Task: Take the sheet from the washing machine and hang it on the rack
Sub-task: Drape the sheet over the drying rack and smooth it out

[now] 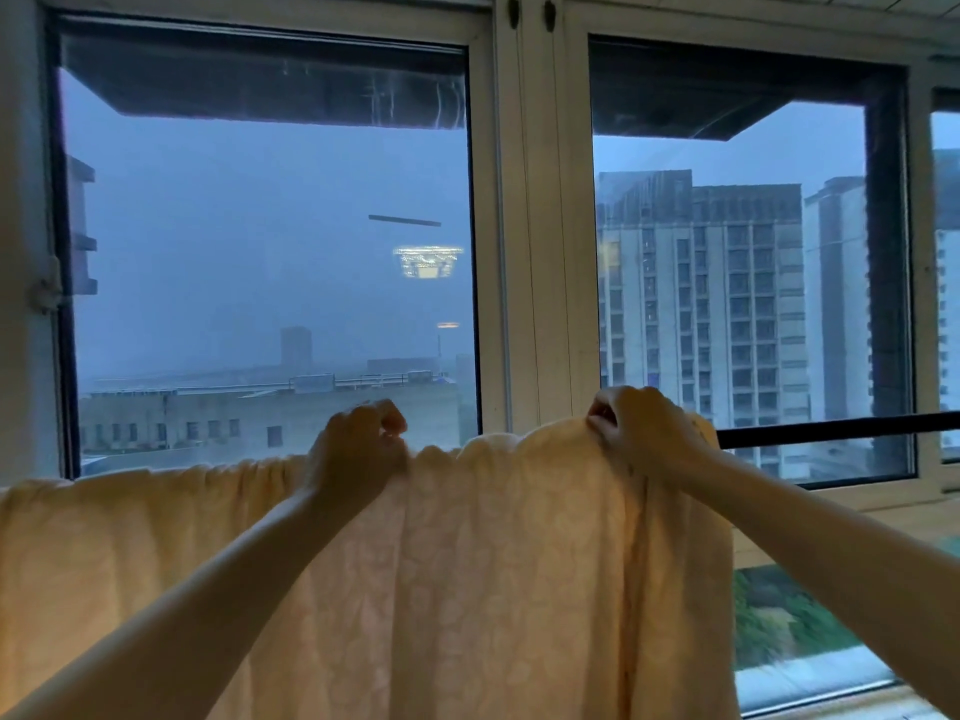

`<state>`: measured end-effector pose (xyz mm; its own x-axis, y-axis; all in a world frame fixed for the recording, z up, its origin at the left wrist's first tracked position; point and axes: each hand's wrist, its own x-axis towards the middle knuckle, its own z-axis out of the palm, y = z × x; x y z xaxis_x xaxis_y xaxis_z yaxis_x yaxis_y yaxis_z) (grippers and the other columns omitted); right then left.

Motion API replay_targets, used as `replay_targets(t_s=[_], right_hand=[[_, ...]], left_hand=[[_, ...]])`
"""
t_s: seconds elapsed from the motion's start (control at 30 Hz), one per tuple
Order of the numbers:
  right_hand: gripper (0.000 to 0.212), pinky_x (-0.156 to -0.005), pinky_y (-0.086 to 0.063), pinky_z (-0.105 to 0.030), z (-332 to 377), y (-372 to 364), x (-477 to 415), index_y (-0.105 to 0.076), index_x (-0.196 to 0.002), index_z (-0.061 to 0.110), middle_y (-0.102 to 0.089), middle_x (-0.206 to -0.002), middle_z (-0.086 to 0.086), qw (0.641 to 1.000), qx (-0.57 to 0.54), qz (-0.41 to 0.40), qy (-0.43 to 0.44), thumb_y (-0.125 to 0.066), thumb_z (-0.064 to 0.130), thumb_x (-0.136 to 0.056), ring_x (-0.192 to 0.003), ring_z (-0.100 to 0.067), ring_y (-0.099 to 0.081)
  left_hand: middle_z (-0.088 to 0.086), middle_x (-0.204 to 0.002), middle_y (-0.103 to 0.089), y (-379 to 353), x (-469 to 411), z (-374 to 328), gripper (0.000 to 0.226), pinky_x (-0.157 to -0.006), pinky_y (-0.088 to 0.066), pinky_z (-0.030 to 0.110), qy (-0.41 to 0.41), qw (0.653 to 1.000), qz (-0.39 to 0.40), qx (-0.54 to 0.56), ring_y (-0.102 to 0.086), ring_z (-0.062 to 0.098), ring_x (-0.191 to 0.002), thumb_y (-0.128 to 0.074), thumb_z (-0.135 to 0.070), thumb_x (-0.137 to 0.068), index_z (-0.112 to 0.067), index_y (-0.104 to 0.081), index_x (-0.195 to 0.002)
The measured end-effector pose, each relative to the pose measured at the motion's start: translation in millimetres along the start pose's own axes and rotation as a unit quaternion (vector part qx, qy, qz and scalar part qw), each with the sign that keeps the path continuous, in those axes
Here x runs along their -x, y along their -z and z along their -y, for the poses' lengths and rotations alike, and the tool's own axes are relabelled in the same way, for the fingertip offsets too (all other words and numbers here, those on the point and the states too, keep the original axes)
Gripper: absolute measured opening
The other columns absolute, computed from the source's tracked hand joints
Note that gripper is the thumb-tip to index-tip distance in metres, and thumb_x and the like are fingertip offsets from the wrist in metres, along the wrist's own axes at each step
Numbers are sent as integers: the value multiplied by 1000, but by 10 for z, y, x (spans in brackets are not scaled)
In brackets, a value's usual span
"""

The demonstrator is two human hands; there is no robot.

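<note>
Pale yellow patterned sheet (pixel 467 563) draped over dark rack bar (pixel 831 427) in front of windows (pixel 270 241). Left hand (pixel 358 444) pinches sheet's top edge, fingers curled on the fabric. Right hand (pixel 639 423) grips a raised bunch of fabric at the top fold. Between the two grips the edge sags; left of the left grip it runs gathered along the bar. Right of the right grip, bar bare. Sheet hangs down below both hands.
</note>
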<state>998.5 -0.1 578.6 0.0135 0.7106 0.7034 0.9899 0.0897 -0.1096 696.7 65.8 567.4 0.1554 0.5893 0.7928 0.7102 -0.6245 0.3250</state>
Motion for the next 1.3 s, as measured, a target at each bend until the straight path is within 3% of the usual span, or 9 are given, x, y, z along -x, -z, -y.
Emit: replay_targets(t_s=[0.2,0.43,0.53,0.67,0.77,0.87,1.1,1.2,1.3], right_hand=[[20,-80,-53,-30,40,43,62,-59,-100,17,-61,-83,3,999,28,11,42,-44,31,-98,-72,-8,-59],[32,-104,-35,-33,-139,192,302,-56,-117,17,-61,-117,-3,986,132,-32,93,-40,37,-97,-116,-17,-49],[41,-107,-32,-36,-242,244,437,-50,-126,18,-52,-131,-2,989,125,-39,70,-39,43,-95,-126,-19,-41],[48,-100,-40,-46,-308,298,613,-42,-130,23,-39,-140,-7,984,172,-27,30,-44,50,-90,-128,-30,-39],[57,-91,-47,-46,-393,283,619,-27,-131,30,-22,-143,-9,989,149,15,-13,-50,57,-86,-128,-36,-37],[54,-86,-51,-40,-487,245,571,-27,-128,29,-30,-137,-8,995,100,10,2,-50,56,-87,-121,-32,-45],[34,-90,-53,-33,-681,366,484,-38,-130,16,-57,-113,-9,993,9,-17,118,-45,20,-97,-102,-21,-60],[29,-58,-50,-16,-805,458,345,-40,-122,14,-56,-73,3,984,-115,-24,130,-51,14,-95,-60,-4,-56],[21,-42,-36,-13,-907,528,104,-42,-111,14,-46,-59,8,978,-147,-75,129,-52,10,-93,-46,1,-45]], left_hand=[[-11,-89,-63,-289,148,-610,29,-64,-46,11,-180,981,59,44,-59,-1,-76,-50,2,-89,-19,-70,-92],[-9,-109,-63,-587,125,-967,30,-70,-44,14,-218,968,116,-35,-59,4,-88,-46,-40,-96,-28,-58,-120],[-13,-104,-63,-739,133,-1058,35,-69,-42,12,-215,971,89,-57,-58,0,-83,-44,-52,-93,-28,-61,-112],[-9,-98,-63,-890,58,-1298,20,-59,-45,7,-251,962,105,3,-58,-1,-68,-58,-34,-92,-22,-59,-108],[-13,-82,-60,-937,-10,-1483,8,-57,-46,9,-202,972,106,56,-60,3,-72,-66,-27,-86,-21,-63,-89],[-12,-69,-63,-948,-55,-1563,9,-57,-45,14,-83,991,82,71,-59,4,-65,-73,-25,-79,-24,-67,-72],[-10,-68,-67,-877,-103,-1569,20,-66,-47,17,-19,996,52,64,-62,6,-65,-75,-16,-76,-27,-65,-62],[-8,-72,-66,-886,-121,-1526,21,-71,-50,18,3,998,7,63,-62,5,-73,-71,-13,-79,-26,-63,-64],[-8,-73,-64,-922,-215,-1533,17,-70,-45,16,-3,1000,-12,26,-60,6,-75,-68,-15,-82,-22,-62,-67]])
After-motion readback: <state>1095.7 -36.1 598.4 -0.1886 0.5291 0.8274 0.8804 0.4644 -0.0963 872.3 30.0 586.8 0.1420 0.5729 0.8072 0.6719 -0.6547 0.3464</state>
